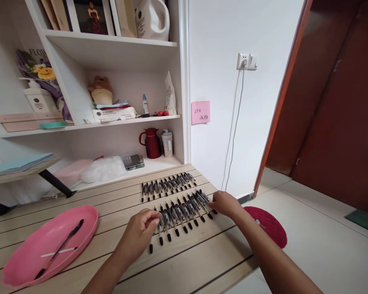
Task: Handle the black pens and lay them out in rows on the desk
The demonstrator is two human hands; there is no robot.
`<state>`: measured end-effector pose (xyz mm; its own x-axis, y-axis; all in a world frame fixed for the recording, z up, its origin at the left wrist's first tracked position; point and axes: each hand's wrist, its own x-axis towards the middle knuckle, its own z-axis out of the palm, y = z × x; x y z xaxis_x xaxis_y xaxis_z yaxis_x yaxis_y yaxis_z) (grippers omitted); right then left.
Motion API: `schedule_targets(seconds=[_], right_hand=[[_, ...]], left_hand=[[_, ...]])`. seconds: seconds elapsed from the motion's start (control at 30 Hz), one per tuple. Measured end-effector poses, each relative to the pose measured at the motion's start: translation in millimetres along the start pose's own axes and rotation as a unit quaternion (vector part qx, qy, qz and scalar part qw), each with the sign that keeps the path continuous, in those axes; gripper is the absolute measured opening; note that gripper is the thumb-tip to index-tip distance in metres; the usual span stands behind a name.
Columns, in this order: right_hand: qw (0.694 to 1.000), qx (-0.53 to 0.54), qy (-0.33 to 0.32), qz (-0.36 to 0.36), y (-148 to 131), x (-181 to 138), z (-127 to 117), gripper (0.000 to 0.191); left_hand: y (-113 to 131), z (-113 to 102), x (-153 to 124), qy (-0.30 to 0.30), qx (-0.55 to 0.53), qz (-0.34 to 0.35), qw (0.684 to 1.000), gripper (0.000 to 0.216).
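Black-capped clear pens lie side by side in two slanting rows on the slatted wooden table. My left hand (139, 230), its fingers curled together, is at the left end of the front row (180, 212), against the outermost pen (151, 246). At the opposite end of that row, my right hand (224, 203) has its fingers pinched at the last pens (214, 211); its fingertips partly cover them. The back row (164, 188) lies beyond, touched by neither hand. A pink oval tray (87, 212) at the left holds a black pen (63, 244) and a thin white stick (59, 252).
Shelves behind the table (184, 269) bear a red jug (153, 143), a cup (167, 143) and a plastic bag (104, 169). A small raised stand (46, 163) is at the left. A red round cushion (271, 228) sits beyond the right edge. A cord (236, 122) hangs from the wall socket.
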<state>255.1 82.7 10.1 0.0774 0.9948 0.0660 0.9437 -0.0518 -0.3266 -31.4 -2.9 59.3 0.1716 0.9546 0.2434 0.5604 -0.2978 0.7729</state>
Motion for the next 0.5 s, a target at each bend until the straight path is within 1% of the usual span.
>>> schedule_targets(seconds=[0.13, 0.23, 0.3, 0.37, 0.4, 0.47, 0.5], right_hand=[[1.0, 0.007, 0.002, -0.006, -1, -6, 14, 0.008], [0.999, 0.044, 0.014, 0.003, -2, -8, 9, 0.011], [0.995, 0.091, 0.033, -0.003, -7, -12, 1, 0.012], [0.985, 0.167, 0.038, -0.029, -18, -22, -3, 0.012], [0.974, 0.217, 0.027, -0.053, -26, -30, -3, 0.012], [0.94, 0.324, -0.042, -0.103, -44, -47, 2, 0.011], [0.921, 0.36, -0.077, -0.129, -53, -56, 7, 0.01]], left_hand=[[8, 22, 1, -0.017, -0.067, -0.014, 0.998, 0.018], [7, 36, 1, -0.035, -0.109, -0.03, 0.993, 0.015], [3, 45, 3, -0.051, -0.163, -0.066, 0.983, 0.017], [1, 53, 5, -0.06, -0.243, -0.117, 0.961, 0.024], [0, 57, 6, -0.059, -0.287, -0.143, 0.945, 0.029], [0, 63, 8, -0.056, -0.369, -0.185, 0.909, 0.04], [1, 66, 9, -0.055, -0.402, -0.198, 0.892, 0.043]])
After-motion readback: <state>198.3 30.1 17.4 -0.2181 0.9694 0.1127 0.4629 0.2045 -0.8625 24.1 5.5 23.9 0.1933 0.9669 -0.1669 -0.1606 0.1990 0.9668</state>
